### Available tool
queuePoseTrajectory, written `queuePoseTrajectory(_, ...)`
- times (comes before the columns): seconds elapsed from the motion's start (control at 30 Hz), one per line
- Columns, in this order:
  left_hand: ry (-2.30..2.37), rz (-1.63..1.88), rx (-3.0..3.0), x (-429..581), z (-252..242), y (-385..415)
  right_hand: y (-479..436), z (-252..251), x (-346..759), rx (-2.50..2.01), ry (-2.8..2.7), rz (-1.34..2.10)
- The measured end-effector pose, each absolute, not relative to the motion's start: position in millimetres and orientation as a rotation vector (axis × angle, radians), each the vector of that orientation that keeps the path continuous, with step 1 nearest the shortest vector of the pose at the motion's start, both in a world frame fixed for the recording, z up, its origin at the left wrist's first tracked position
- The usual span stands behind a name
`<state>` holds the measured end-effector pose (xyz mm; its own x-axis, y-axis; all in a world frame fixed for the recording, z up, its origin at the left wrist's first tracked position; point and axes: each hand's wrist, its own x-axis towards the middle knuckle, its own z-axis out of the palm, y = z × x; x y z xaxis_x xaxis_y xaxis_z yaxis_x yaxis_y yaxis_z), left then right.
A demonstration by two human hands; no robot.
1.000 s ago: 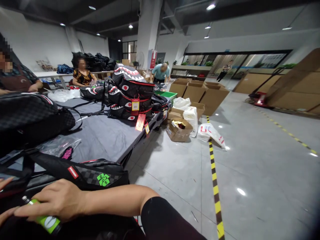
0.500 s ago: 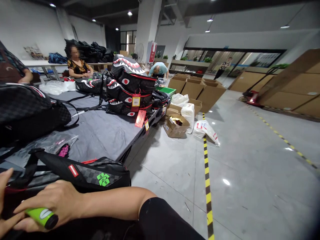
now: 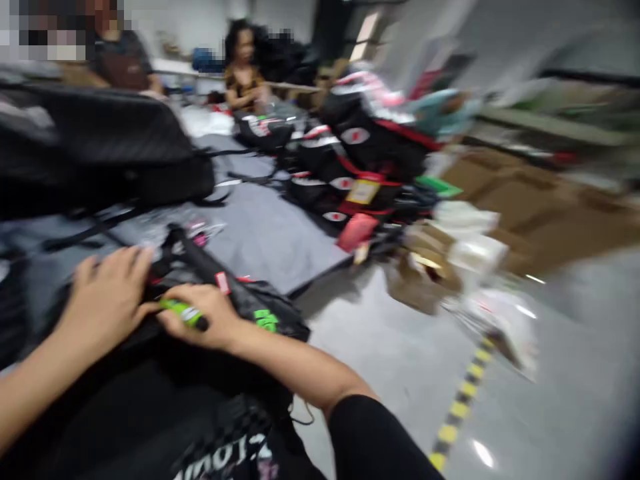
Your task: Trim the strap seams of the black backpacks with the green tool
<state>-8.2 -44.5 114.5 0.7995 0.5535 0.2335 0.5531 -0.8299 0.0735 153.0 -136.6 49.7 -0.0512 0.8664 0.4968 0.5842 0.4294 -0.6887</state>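
My right hand (image 3: 215, 317) is closed round a small lime-green handled tool (image 3: 181, 311) with a black end; its working tip is hidden. Under and beside both hands lies a black backpack (image 3: 285, 320) with a red label and green banknote patches. My left hand (image 3: 107, 293) rests on the backpack's upper part, fingers stretched and a little apart, its thumb close to the tool. Behind the hands, a clear plastic bag (image 3: 213, 229) with something pink lies on the grey tabletop (image 3: 265, 230). The picture is blurred by motion.
Shark-face backpacks (image 3: 370, 150) with hanging tags are stacked at the table's far edge. A large black bag (image 3: 100, 147) stands at left. Two people sit or stand across the table; another bends behind the stack. Cartons (image 3: 540, 207) and white sacks (image 3: 477, 257) occupy the floor at right.
The view has swung left, so the table and backpacks appear farther right. My left hand has come fully into view on the backpack. The green tool stays in my right hand.
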Motion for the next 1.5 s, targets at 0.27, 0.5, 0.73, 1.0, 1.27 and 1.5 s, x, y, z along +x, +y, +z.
queuePoseTrajectory(0.27,1.303,0.139,3.097,1.3,98.5,-37.5,-133.1,63.1,198.7,-1.144,-2.006,0.495)
queuePoseTrajectory(0.5,1.292,0.113,3.059,0.5,96.8,-37.9,-126.4,70.4,196.4,-1.416,-1.756,0.533)
queuePoseTrajectory(0.73,1.326,0.077,3.03,4.3,97.9,-32.8,-97.4,88.1,192.3,-1.302,-2.179,0.737)
queuePoseTrajectory(1.0,1.29,0.06,3.023,6.3,93.1,-27.3,-114.4,90.0,195.5,-1.325,-2.318,0.46)
queuePoseTrajectory(1.27,1.206,0.064,3.042,9.5,86.6,-20.1,-109.7,80.9,195.4,-1.344,-2.367,0.359)
queuePoseTrajectory(1.5,1.236,0.056,3.01,13.7,86.4,-20.5,-103.8,89.5,201.0,-1.375,-2.283,0.589)
